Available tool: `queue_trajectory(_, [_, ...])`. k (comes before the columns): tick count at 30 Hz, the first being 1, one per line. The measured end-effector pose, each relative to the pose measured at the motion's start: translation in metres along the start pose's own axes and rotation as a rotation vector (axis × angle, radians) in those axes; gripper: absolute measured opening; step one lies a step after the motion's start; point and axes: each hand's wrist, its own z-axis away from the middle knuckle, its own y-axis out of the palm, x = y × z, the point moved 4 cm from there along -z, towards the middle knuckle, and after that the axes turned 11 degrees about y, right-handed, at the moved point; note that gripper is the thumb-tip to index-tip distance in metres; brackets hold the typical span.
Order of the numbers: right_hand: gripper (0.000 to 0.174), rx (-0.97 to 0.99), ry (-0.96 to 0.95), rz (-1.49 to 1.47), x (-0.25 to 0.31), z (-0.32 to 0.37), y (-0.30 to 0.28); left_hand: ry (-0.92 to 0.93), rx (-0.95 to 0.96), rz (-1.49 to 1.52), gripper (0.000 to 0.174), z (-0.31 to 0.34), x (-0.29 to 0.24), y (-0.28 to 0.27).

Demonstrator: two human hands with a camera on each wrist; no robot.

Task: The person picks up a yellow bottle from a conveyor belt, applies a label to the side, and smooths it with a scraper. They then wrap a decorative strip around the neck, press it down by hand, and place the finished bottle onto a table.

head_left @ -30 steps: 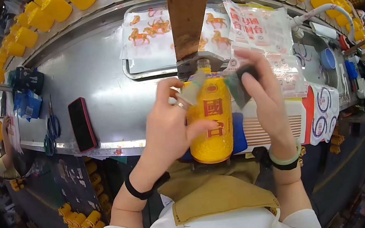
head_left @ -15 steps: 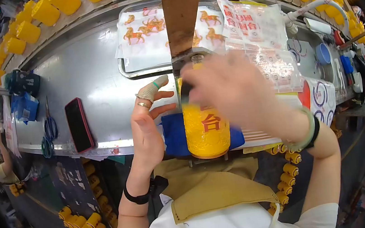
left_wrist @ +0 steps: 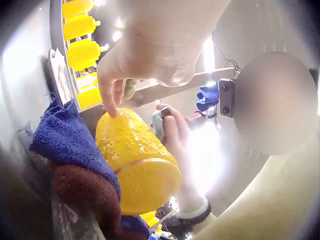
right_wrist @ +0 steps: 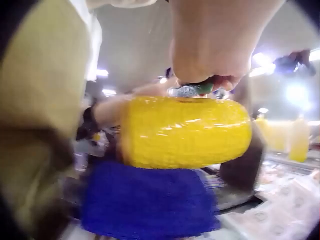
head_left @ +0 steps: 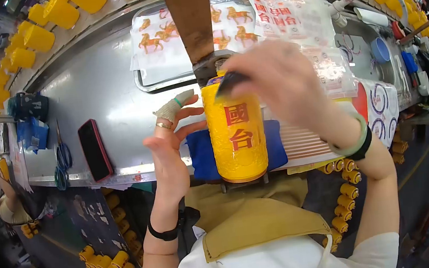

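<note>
At the near edge of the steel table (head_left: 109,104), a yellow embossed bottle with red characters (head_left: 236,131) lies on a blue cloth (head_left: 201,157). Left hand (head_left: 168,150) — fingers spread — touches its left side. Right hand (head_left: 278,83) pinches a small dark flat pad (head_left: 229,81) at its far shoulder.

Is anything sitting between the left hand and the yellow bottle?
Nothing visible. The left hand is beside the yellow bottle, a fingertip touching it; the right hand pinches a dark strip near its neck.

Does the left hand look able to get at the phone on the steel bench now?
Probably yes: the left hand is open, gripping nothing, and only bare steel bench separates it from the phone.
</note>
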Motion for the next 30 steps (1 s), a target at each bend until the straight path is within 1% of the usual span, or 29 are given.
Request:
queue_trajectory(1, [0.021,-0.005,0.001,0.002,-0.006,0.006,-0.005,-0.002,0.0,-0.007,0.12,0.001,-0.001,0.0])
queue_trajectory(3, [0.022,-0.017,-0.128,0.096,-0.013,0.023,-0.004,-0.006,-0.002,-0.019,0.121,0.003,-0.001,-0.002])
queue_trajectory(5, [0.024,-0.046,-0.217,-0.001,0.023,0.051,-0.004,0.013,0.062,0.04,0.115,0.005,0.001,-0.005])
queue_trajectory(6, [0.023,0.043,-0.297,-0.139,0.039,0.07,-0.005,0.01,0.068,0.039,0.115,0.004,0.001,-0.002])
queue_trajectory(7, [0.02,0.026,-0.359,-0.201,0.052,0.078,-0.007,-0.018,0.01,0.029,0.118,0.004,0.003,-0.001])
queue_trajectory(8, [0.021,0.085,-0.421,-0.331,0.06,0.086,-0.011,-0.046,-0.047,0.019,0.121,0.004,0.005,0.0])
queue_trajectory(10, [0.022,0.084,-0.25,-0.419,0.065,0.09,-0.015,-0.051,-0.044,0.007,0.121,0.005,0.007,0.001])
queue_trajectory(12, [0.027,0.419,0.101,-0.462,0.037,0.085,-0.008,0.022,0.03,-0.034,0.114,0.004,0.005,0.002])
queue_trajectory(13, [0.034,0.14,0.323,-0.493,0.023,0.084,-0.008,0.023,0.037,-0.037,0.114,0.004,0.005,0.003])
queue_trajectory(14, [0.035,0.074,0.45,-0.449,0.008,0.083,-0.002,0.034,0.04,-0.059,0.113,0.003,0.004,0.004])
queue_trajectory(15, [0.033,0.014,0.554,-0.434,-0.006,0.085,0.003,0.045,0.044,-0.083,0.112,0.003,0.003,0.005])
queue_trajectory(17, [0.029,-0.152,0.566,-0.287,-0.022,0.075,-0.004,0.048,0.048,-0.112,0.112,0.005,-0.002,0.009])
queue_trajectory(18, [0.029,-0.156,0.569,-0.29,-0.022,0.074,-0.01,0.048,0.043,-0.138,0.112,0.007,-0.004,0.009])
queue_trajectory(20, [0.027,-0.172,0.471,-0.252,-0.017,0.07,-0.021,0.043,0.045,-0.139,0.111,0.009,-0.003,0.008])
queue_trajectory(21, [0.025,-0.181,0.453,-0.318,-0.011,0.071,-0.023,0.042,0.045,-0.135,0.11,0.009,-0.003,0.008])
queue_trajectory(22, [0.025,-0.181,0.455,-0.319,-0.007,0.076,-0.025,0.04,0.046,-0.137,0.11,0.01,-0.002,0.008])
queue_trajectory(24, [0.025,-0.062,0.376,-0.341,0.002,0.087,-0.026,0.044,0.054,-0.146,0.109,0.01,-0.002,0.009])
queue_trajectory(25, [0.025,-0.062,0.378,-0.343,0.006,0.093,-0.026,0.043,0.055,-0.147,0.109,0.009,-0.003,0.01])
queue_trajectory(27, [0.026,-0.021,0.48,-0.363,0.008,0.104,-0.02,-0.026,0.022,-0.171,0.12,0.007,-0.002,0.012])
queue_trajectory(30, [0.026,-0.077,0.464,-0.3,0.005,0.103,-0.02,-0.014,0.016,-0.187,0.12,0.005,0.001,0.012])
